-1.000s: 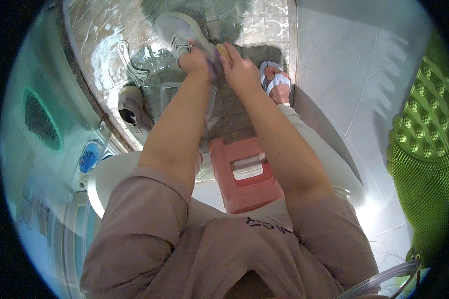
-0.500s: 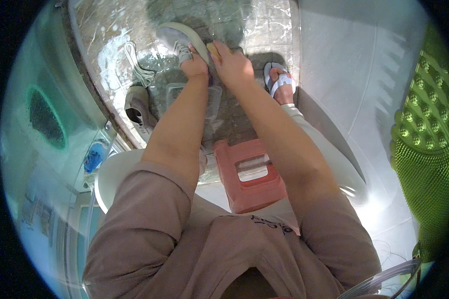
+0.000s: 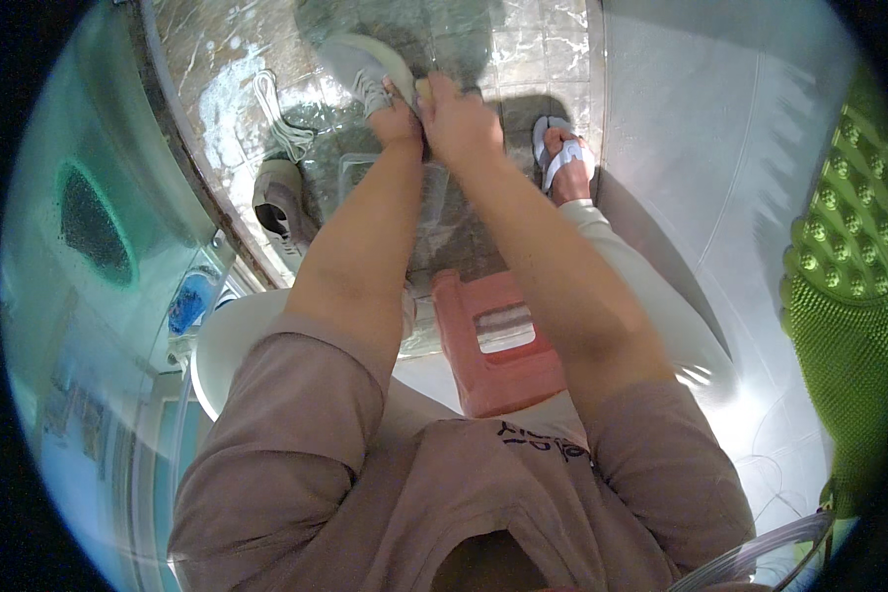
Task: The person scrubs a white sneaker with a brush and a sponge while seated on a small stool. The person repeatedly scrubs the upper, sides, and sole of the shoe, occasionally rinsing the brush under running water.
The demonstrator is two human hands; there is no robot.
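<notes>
A grey sneaker (image 3: 343, 61) with a pale sole is held over the wet floor at the top of the head view, its toe toward the upper left. My left hand (image 3: 395, 120) grips it by the laced opening, fingers partly inside. Curled around what looks like a scrub brush (image 3: 423, 89) with a yellowish back, my right hand (image 3: 466, 128) presses against the sole's right side. My palm and the shoe hide most of the brush. A second, brownish-grey shoe (image 3: 279, 195) rests on the floor left of my forearm, below a bunch of white shoelaces (image 3: 278, 120).
Partly behind my left forearm sits a clear plastic tub (image 3: 355, 170). A red plastic stool (image 3: 456, 340) stands between my legs. My right foot, in a light slipper (image 3: 553, 148), is by the white wall. A green knobbly mitt or mat (image 3: 844, 286) hangs at far right; glass (image 3: 59, 335) borders the left.
My right hand has shifted slightly along the sole, and the sneaker has tilted a little. The whole view has moved slightly, so the surroundings sit a bit farther right.
</notes>
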